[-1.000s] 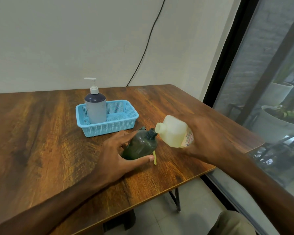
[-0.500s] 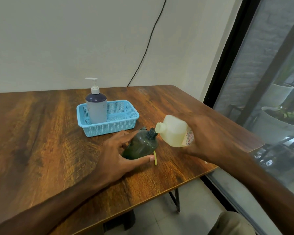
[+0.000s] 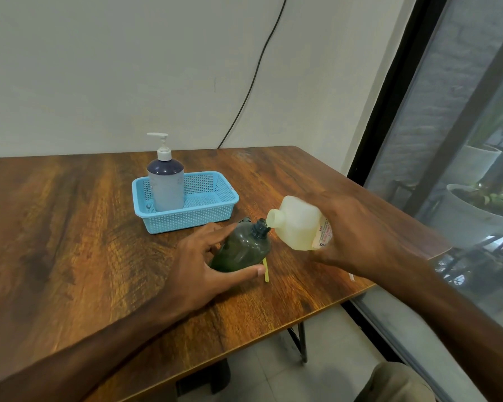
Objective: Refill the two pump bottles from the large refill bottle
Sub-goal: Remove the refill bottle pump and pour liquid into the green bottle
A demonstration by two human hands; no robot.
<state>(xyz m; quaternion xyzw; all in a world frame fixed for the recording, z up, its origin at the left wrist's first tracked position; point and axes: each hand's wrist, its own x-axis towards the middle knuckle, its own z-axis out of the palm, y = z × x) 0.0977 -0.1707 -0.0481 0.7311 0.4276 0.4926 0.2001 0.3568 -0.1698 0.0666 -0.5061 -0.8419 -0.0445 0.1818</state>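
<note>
The head view looks down on a dark wooden counter (image 3: 70,242) set against a pale wall. Near its right side, the left hand (image 3: 204,265) grips a dark green bottle (image 3: 241,250) that leans toward the right. The thumb runs along the bottle's near side and the other fingers (image 3: 215,232) spread over its far side, so the bottle is held between them. Its threaded neck is uncapped and points up and to the right. The right hand (image 3: 357,236) is wrapped round the base end of the large refill bottle (image 3: 296,224), a pale translucent jug with a printed label. The jug is tipped almost on its side above the counter, its open mouth just at the green bottle's neck. Whether liquid is running cannot be told. A thin yellow strip (image 3: 266,271) lies on the counter just beside the left thumb, partly hidden behind the green bottle. Farther back sits a light blue basket (image 3: 186,220). In its left end a grey pump bottle (image 3: 166,187) with a dark shoulder and a white pump head stands upright. A black cable (image 3: 253,74) runs down the wall behind the counter. On the right, a dark-framed window shows a white plant pot (image 3: 474,224) outside.
</note>
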